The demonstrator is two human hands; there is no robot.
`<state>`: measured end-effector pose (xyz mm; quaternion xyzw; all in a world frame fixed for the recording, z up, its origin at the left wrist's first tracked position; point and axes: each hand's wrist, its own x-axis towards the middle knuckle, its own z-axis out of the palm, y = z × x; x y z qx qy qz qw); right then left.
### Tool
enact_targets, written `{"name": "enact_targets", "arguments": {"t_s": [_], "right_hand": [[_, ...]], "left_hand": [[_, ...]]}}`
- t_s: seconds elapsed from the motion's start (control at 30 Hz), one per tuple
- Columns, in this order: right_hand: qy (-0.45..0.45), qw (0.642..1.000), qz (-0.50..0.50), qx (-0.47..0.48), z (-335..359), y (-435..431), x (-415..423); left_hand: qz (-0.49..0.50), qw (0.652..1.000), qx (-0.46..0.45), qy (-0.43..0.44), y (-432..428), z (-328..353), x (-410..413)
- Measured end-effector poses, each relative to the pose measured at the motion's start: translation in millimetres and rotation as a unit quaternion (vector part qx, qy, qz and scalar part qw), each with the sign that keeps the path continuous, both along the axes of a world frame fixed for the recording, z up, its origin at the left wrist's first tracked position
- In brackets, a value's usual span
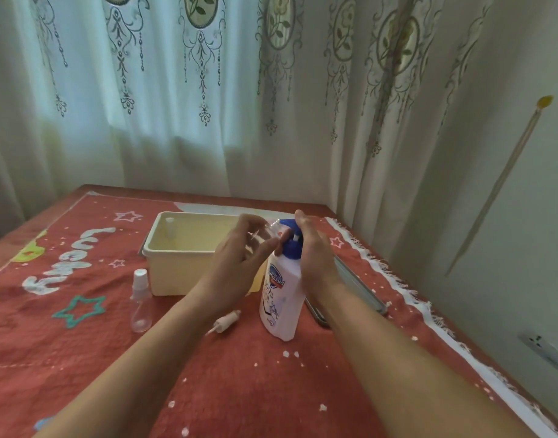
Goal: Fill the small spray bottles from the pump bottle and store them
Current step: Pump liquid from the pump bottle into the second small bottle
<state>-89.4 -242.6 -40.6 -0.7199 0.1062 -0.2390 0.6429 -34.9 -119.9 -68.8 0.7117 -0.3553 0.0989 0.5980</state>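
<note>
Fingers: the left hand (239,248) has its fingers (261,248) curled around a small clear spray bottle (266,230), uncapped and tilted so its neck points toward the blue pump nozzle; the right hand (315,248) is wrapped over the blue pump head (291,238) of the pump bottle (282,295), palm on top, gripping it.

Landmark: the white pump bottle stands upright on the red mat (239,374) that covers the table.

Bottle being filled: held just left of the pump head, its mouth touching or nearly touching the nozzle; whether liquid is inside cannot be told, as the bottle is blurred.

Loose spray top: a white sprayer with dip tube (225,322) lies on the mat just left of the pump bottle's base; it probably belongs to the held bottle.

Waiting bottle: a second clear spray bottle (140,301) with a white cap stands well left of the pump bottle and looks empty.

Storage: a cream plastic bin (176,267) sits behind and left of the pump bottle; one small bottle with a pale top (170,227) stands in its far left corner, seemingly already stored.

Progress: judged midway. One bottle appears stored, one is at the nozzle, one is untouched.

Left to do: pump, screw the sprayer back on, place the bottle in the bin, then repeat for the capped bottle.
</note>
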Motion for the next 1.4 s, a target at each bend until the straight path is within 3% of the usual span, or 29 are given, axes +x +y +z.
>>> {"name": "enact_targets", "arguments": {"t_s": [0.37, 1.4], "right_hand": [[-0.006, 0.999, -0.032, 0.009, -1, 7, -2], [-0.032, 0.999, -0.041, 0.013, 0, 4, 3]], "left_hand": [[0.007, 0.998, -0.005, -0.059, 3, -2, 1], [0.012, 0.998, -0.057, -0.032, -7, -12, -6]]}}
